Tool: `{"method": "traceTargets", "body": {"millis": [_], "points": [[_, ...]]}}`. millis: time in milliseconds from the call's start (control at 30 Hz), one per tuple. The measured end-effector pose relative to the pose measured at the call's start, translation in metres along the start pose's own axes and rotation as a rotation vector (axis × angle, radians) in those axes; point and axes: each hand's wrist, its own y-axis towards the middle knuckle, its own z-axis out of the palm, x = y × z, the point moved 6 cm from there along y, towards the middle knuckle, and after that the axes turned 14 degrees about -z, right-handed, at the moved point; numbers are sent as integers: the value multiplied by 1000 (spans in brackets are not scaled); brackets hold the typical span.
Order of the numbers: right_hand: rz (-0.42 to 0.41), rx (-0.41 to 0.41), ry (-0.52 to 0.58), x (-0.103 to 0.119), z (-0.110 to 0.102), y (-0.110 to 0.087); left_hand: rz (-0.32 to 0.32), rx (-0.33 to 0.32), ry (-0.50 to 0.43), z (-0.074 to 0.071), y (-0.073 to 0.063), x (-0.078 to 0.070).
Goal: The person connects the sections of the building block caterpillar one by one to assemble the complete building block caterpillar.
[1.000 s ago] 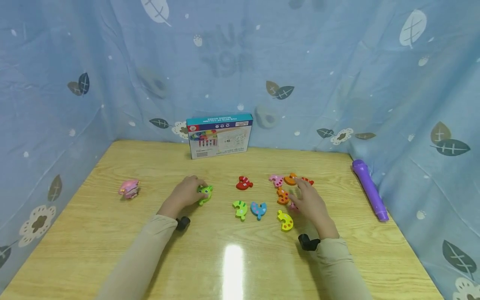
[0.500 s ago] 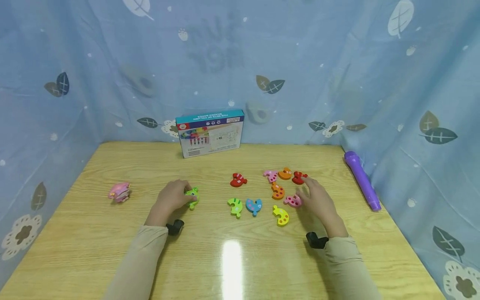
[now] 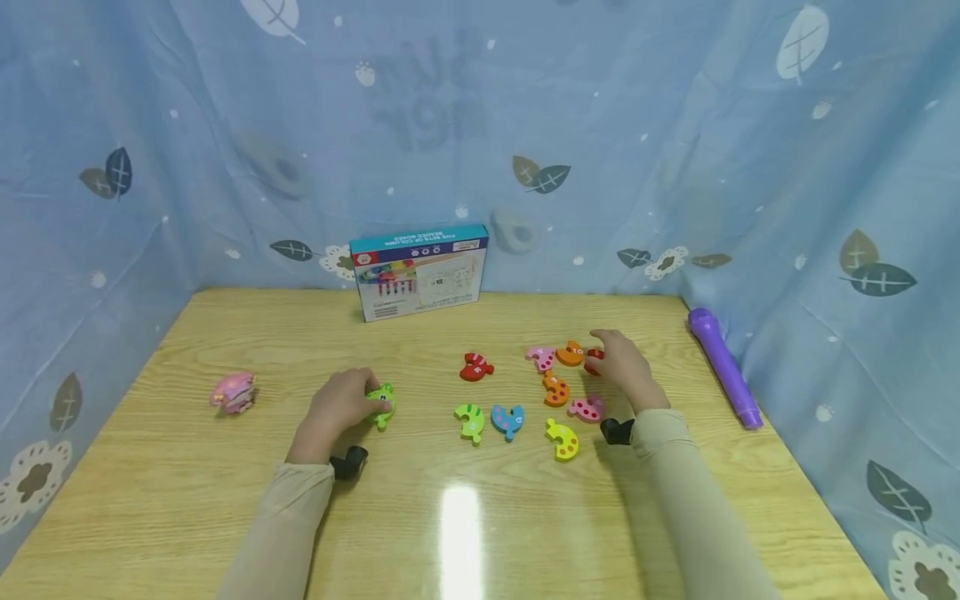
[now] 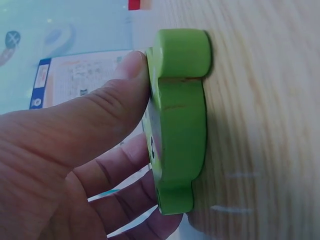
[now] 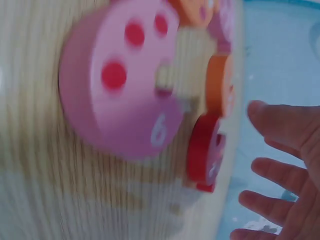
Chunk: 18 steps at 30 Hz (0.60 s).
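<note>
In the head view my left hand [image 3: 336,408] grips a green wooden puzzle piece with a painted animal face [image 3: 382,402] at the table's left middle. The left wrist view shows the thumb [image 4: 122,95] against the piece's painted face, with the other fingers around its far edge. My right hand [image 3: 626,367] hovers with fingers spread over a red piece [image 3: 593,362], partly hidden beneath it. Close by lie an orange piece [image 3: 570,354] and a pink spotted piece numbered 6 [image 5: 130,90]. Nothing is between the right fingers in the right wrist view.
Several more curved numbered pieces lie mid-table, among them a light green one [image 3: 471,423], a blue one [image 3: 507,422], a yellow one [image 3: 562,439] and a red one [image 3: 476,367]. A box [image 3: 422,273] stands behind, a pink toy [image 3: 234,392] left, a purple microphone [image 3: 724,367] right.
My right hand has moved away from beside the pink spotted piece, up toward the back, and now covers part of the red piece. The left hand keeps its grip on the green piece.
</note>
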Motion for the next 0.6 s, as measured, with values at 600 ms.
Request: {"method": "traceTargets", "body": {"millis": [600], "points": [[-83, -160, -59, 43, -5, -11, -15, -12, 18, -3, 1, 4]]}}
